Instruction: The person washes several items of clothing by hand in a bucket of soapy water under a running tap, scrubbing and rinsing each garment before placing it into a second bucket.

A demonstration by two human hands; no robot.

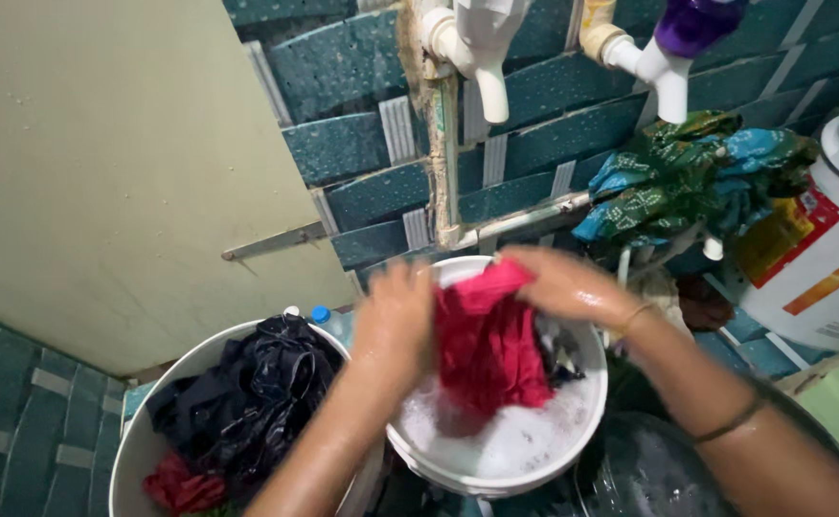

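Head camera, looking down. What's in the buckets?

— The white bucket (pixel 534 460) has soapy water and a red cloth (pixel 488 349). The left hand (pixel 396 321) and right hand (pixel 565 284) both squeeze that cloth tight, just above the foam.

— And the other one?

— The white tub (pixel 137 450) on the left is full of dark clothes (pixel 247 393), with something red at the bottom.

— Any packages?

— A big white container (pixel 827 268) stands on the right, with a red and yellow label. A green and blue cloth (pixel 692 172) hangs beside it, under the white taps (pixel 482 57).
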